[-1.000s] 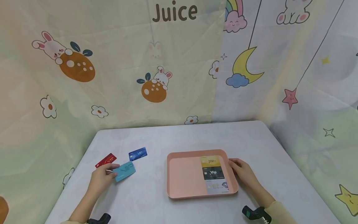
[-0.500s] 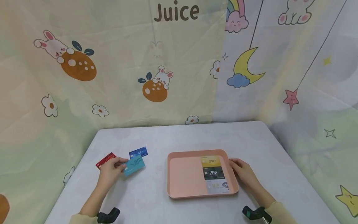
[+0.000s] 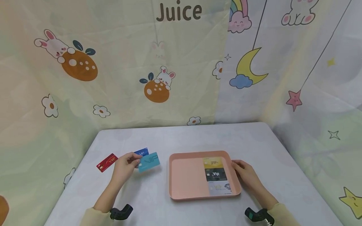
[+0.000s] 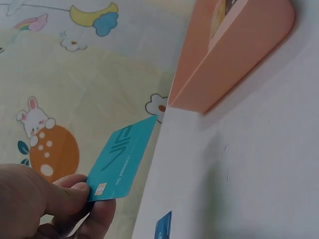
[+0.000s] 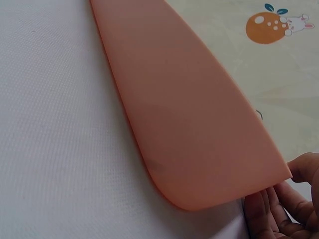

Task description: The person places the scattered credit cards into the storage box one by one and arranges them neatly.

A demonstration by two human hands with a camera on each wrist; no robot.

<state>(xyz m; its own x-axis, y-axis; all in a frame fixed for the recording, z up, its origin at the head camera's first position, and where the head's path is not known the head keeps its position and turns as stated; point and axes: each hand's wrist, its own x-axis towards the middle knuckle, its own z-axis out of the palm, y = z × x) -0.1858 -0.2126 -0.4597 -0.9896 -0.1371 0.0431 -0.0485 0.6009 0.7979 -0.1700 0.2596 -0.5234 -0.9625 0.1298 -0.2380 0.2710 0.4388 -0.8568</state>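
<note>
Between thumb and fingers, my left hand (image 3: pixel 124 165) pinches a turquoise VIP card (image 3: pixel 150 162) by its left end, tilted above the table. The left wrist view shows the chip and lettering of this turquoise card (image 4: pixel 122 159) facing up. Behind it lies a blue card (image 3: pixel 143 152), partly hidden. A red card (image 3: pixel 107 162) lies left of the hand. My right hand (image 3: pixel 246 174) holds the right rim of a pink tray (image 3: pixel 186 175). Along the tray's right side lie a gold card (image 3: pixel 213 162), a black card (image 3: pixel 216 175) and a silver card (image 3: pixel 219 187), in a column.
The white table (image 3: pixel 169 138) carries all the cards and the tray. A cloth backdrop (image 3: pixel 118 78) with cartoon prints rises behind and beside it. Black wrist cameras sit at the left wrist (image 3: pixel 121 212) and the right wrist (image 3: pixel 260 216).
My left hand has carried the turquoise card rightward and a little away from me, past the red card and in front of the blue one. The right hand and tray stay in place.
</note>
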